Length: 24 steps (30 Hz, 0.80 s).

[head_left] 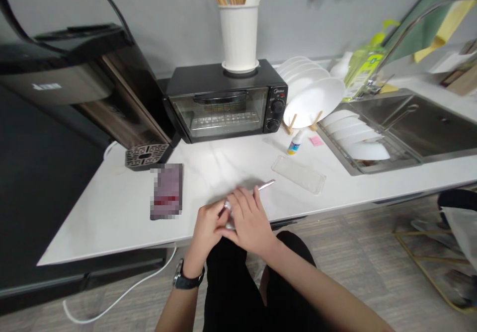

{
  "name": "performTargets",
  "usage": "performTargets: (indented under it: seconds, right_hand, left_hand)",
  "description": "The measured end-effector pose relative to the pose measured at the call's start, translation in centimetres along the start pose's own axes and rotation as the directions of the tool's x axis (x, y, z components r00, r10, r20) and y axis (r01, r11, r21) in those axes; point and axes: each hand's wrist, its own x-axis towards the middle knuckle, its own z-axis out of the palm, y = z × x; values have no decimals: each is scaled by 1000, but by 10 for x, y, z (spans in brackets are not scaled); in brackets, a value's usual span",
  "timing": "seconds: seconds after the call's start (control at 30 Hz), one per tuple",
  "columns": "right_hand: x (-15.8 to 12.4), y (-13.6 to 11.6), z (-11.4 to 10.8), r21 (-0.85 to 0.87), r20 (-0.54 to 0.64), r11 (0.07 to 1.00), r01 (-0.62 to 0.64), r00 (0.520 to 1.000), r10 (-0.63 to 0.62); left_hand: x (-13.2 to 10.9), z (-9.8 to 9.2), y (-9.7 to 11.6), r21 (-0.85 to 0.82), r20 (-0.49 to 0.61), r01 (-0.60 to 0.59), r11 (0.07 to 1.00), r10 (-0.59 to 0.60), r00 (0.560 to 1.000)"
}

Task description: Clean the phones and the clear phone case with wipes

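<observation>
Close together at the counter's front edge, my two hands meet over a small whitish thing (227, 205) that they mostly cover. My left hand (209, 225), with a black watch (188, 276) on its wrist, has its fingers bent and closed around it. From the other side my right hand (249, 220) lies over it, fingers bent and held together. A thin pinkish-silver strip (267, 185) sticks out past the right fingers; whether it is held or lies on the counter I cannot tell. Right of the hands lies a clear, flat, phone-case-like piece (299, 174). Behind that stands a small white bottle (295, 143).
A blurred dark phone-shaped item (167, 191) lies at left, before a black drink machine (145, 155). A toaster oven (223, 113) carries a white utensil holder (239, 39). White plates (313, 98) stand beside it. The sink (417, 128) is at right.
</observation>
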Motion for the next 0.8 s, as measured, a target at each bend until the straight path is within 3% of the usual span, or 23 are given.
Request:
performTargets:
  seconds: [0.07, 0.13, 0.27, 0.33, 0.4, 0.47, 0.53, 0.63, 0.73, 0.8]
  right_hand:
    - [0, 4, -4, 25, 25, 993, 115, 993, -115]
    - [-2, 29, -16, 1, 39, 987, 163, 986, -163]
    - [-4, 72, -38, -101, 38, 995, -8, 999, 12]
    - [-2, 64, -33, -113, 4, 987, -114, 993, 116]
    - [1, 38, -18, -88, -33, 985, -149, 989, 147]
    - [2, 10, -4, -35, -18, 998, -50, 999, 49]
    - [1, 0, 2, -2, 19, 999, 54, 998, -54]
    - [-5, 24, -11, -41, 42, 995, 88, 995, -86]
    - [-8, 59, -28, -118, 11, 991, -59, 998, 61]
    - [-4, 61, -30, -130, -15, 977, -170, 985, 170]
  left_hand:
    - [-1, 0, 0, 31, -5, 4, 1000, -4, 1000]
    - [0, -2, 3, 1, 5, -4, 1000, 4, 1000]
    - [2, -4, 11, -90, 14, -8, 996, 9, 1000]
    - [3, -4, 12, -97, 6, 3, 995, -2, 1000]
    - [2, -3, 9, -83, 5, 4, 997, -3, 1000]
    - [1, -3, 4, -41, 1, 9, 999, -9, 1000]
    - [1, -2, 1, -1, 0, 12, 1000, -12, 1000]
    - [1, -2, 2, -34, 4, 7, 999, -7, 1000]
    - [2, -3, 7, -91, 15, 1, 996, 1, 1000]
    - [3, -3, 9, -90, 10, 6, 996, -5, 1000]
